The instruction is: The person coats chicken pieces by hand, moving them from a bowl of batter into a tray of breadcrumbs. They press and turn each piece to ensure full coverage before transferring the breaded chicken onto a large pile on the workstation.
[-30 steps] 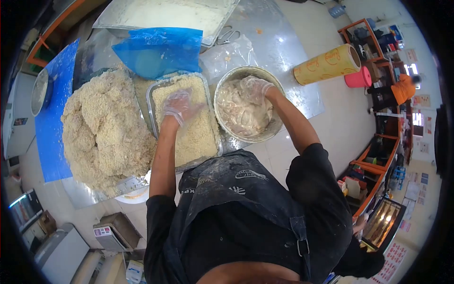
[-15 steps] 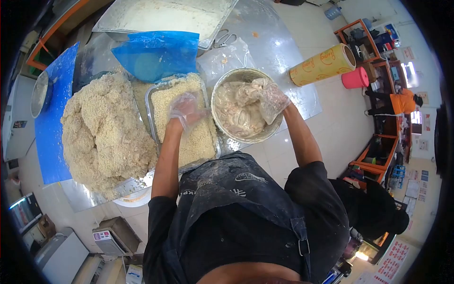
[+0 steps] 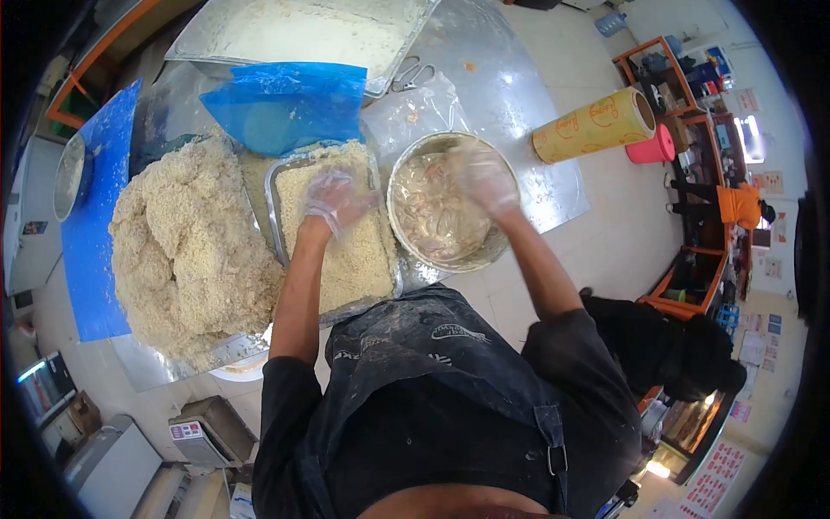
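Observation:
My left hand (image 3: 339, 201), in a clear plastic glove, hovers over or rests on the pale crumbs (image 3: 350, 259) in a metal tray (image 3: 275, 203). Its fingers are apart and nothing shows in them. My right hand (image 3: 486, 180), also gloved, is over the far right part of a round bucket (image 3: 398, 227). Motion smears its fingers, so their grip cannot be made out. Inside the bucket lie wet, batter-coated pieces (image 3: 437, 216) that look like raw meat in a cloudy liquid.
A big heap of crumb-coated pieces (image 3: 194, 251) lies left of the tray. Beyond are a blue plastic bag (image 3: 294, 104), a flour tray (image 3: 294, 30), scissors (image 3: 413, 73) and a clear bag (image 3: 415, 108). A large film roll (image 3: 592, 125) stands right. Two people are off to the right.
My right hand has opened out of its clump of wet pieces or moved off it; the raised clump no longer shows, and the hand sits slightly lower. My left hand stays over the crumbs.

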